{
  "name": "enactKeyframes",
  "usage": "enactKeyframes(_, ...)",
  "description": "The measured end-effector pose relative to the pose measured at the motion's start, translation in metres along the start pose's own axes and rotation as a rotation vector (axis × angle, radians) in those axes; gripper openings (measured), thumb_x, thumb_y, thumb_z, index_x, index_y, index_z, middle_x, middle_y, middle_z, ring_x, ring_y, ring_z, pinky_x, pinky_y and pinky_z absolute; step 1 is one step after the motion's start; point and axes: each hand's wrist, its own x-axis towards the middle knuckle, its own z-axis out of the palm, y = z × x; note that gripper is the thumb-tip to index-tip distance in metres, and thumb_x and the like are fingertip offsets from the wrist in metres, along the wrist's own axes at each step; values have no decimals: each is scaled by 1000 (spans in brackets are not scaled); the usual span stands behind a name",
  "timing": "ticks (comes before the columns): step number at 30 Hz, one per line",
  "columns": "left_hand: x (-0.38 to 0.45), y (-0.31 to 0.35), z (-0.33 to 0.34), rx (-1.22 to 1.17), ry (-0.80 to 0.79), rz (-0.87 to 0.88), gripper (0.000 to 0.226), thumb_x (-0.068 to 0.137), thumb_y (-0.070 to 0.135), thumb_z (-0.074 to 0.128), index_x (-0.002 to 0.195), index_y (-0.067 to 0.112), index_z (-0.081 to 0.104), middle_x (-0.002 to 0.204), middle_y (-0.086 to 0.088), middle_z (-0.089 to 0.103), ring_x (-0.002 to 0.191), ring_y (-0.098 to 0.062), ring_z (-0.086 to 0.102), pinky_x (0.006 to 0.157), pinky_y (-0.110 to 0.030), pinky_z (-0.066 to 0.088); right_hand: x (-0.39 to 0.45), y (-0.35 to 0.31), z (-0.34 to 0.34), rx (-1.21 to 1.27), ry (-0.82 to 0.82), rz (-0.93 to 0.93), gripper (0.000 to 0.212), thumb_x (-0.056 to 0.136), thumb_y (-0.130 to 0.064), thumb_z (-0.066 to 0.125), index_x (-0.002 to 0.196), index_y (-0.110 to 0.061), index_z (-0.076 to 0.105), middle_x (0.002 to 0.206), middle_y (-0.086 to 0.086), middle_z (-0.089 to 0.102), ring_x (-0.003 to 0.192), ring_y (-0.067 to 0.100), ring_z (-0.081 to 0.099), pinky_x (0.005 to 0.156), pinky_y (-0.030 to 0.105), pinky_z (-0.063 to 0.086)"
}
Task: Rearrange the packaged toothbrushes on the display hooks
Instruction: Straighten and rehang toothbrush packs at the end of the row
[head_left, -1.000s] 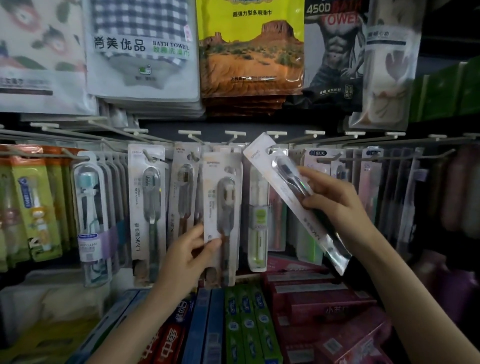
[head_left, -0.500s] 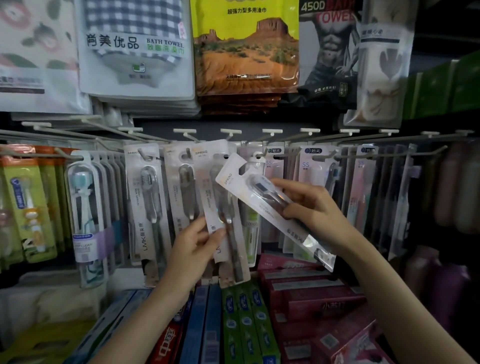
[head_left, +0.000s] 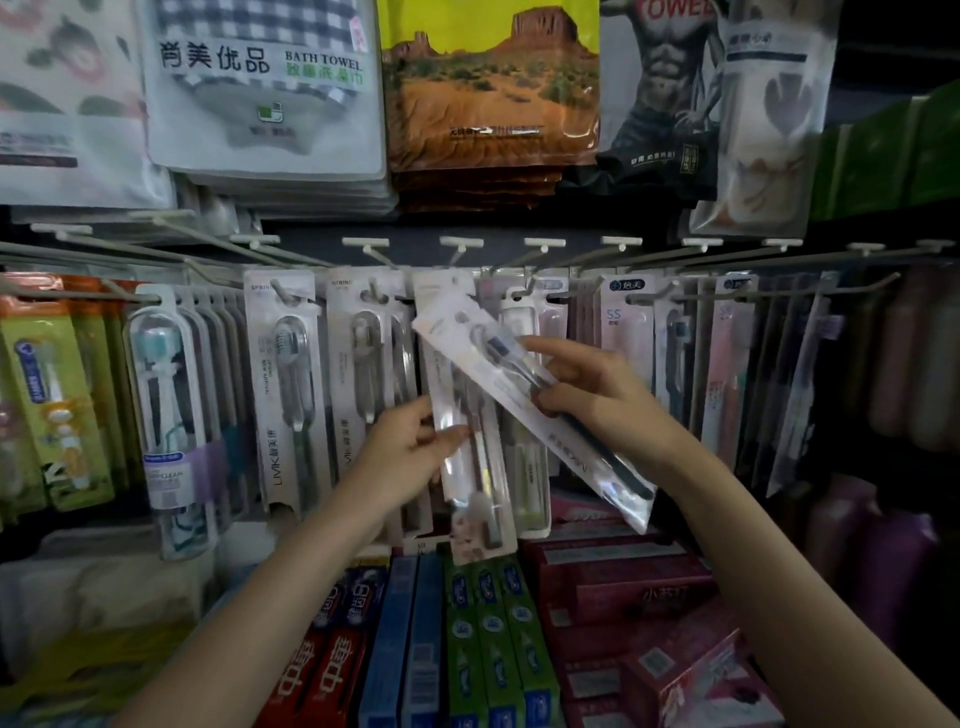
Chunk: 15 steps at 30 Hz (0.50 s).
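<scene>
While left hand (head_left: 410, 447) holds hanging pack (head_left: 470, 467), right hand's (head_left: 597, 395) pack (head_left: 524, 395) shifted left

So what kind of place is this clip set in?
Most likely a shop's toiletries aisle: packaged toothbrushes hang on display hooks, bagged bath towels hang above, and toothpaste boxes are stacked below.

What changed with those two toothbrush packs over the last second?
The right hand swung its loose, slanted pack leftward and lower, until it overlaps the pack that the left hand grips. That pack has tilted slightly. Both hands kept their hold; the other hanging packs stayed put.
</scene>
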Motion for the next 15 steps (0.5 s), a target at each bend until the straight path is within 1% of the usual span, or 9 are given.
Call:
enactKeyframes(2, 2, -2, -4, 81, -16, 23, 13, 91, 17, 56, 85, 29, 55, 65, 4, 59, 47, -1, 51, 51, -17, 38, 5, 0, 6, -42, 19, 19, 43, 88, -4, 54, 114, -38, 54, 78, -7, 64, 69, 8, 63, 66, 23, 55)
enactKeyframes(3, 2, -2, -5, 103, -23, 35, 14, 91, 17, 55, 86, 30, 54, 67, 4, 60, 47, 0, 50, 50, -16, 38, 8, 0, 10, -64, 36, 25, 43, 89, -7, 54, 120, -36, 53, 83, -4, 63, 72, 11, 65, 68, 27, 56)
enactKeyframes(6, 2, -4, -7, 111, -33, 31, 16, 92, 16, 54, 100, 30, 54, 73, 8, 62, 54, 5, 55, 49, -12, 38, 10, 5, 28, -148, 106, -2, 44, 91, -13, 54, 130, -33, 46, 89, -1, 62, 76, 19, 65, 68, 34, 58)
enactKeyframes(8, 3, -5, -10, 81, -22, -2, 19, 92, 17, 54, 107, 29, 52, 84, 13, 62, 73, 4, 58, 56, -12, 39, 11, 10, 42, -194, 178, -50, 44, 92, -11, 52, 133, -28, 44, 82, -1, 59, 67, 19, 60, 61, 27, 54)
enactKeyframes(9, 3, -6, -12, 71, -11, -20, 21, 92, 18, 54, 109, 29, 50, 90, 18, 59, 80, 5, 56, 59, -13, 39, 12, 13, 47, -212, 214, -74, 44, 92, -10, 52, 133, -25, 44, 77, -1, 58, 60, 16, 55, 55, 24, 48)
enactKeyframes(10, 3, -7, -14, 70, 1, -33, 24, 91, 19, 55, 111, 30, 47, 93, 22, 55, 83, 8, 52, 63, -13, 38, 14, 15, 51, -224, 248, -88, 45, 92, -8, 51, 134, -22, 43, 72, -1, 56, 54, 13, 50, 50, 23, 43)
enactKeyframes(12, 1, -9, -17, 98, 24, -42, 28, 91, 18, 55, 114, 29, 45, 96, 22, 51, 85, 9, 50, 66, -15, 38, 19, 16, 54, -236, 316, -88, 46, 93, -5, 48, 135, -19, 41, 68, -3, 53, 46, 4, 45, 43, 18, 39)
enactKeyframes(13, 0, -9, -18, 115, 39, -33, 29, 90, 17, 56, 115, 28, 45, 97, 20, 53, 88, 7, 51, 67, -14, 39, 21, 14, 53, -241, 342, -83, 45, 93, -4, 47, 136, -18, 41, 71, -6, 53, 45, 3, 47, 41, 14, 38)
enactKeyframes(15, -1, -11, -19, 134, 66, -7, 32, 89, 15, 56, 118, 25, 46, 100, 16, 55, 86, 7, 53, 68, -13, 41, 24, 15, 53, -198, 362, -41, 43, 93, -5, 47, 135, -18, 41, 89, -5, 56, 54, 3, 54, 46, 11, 44)
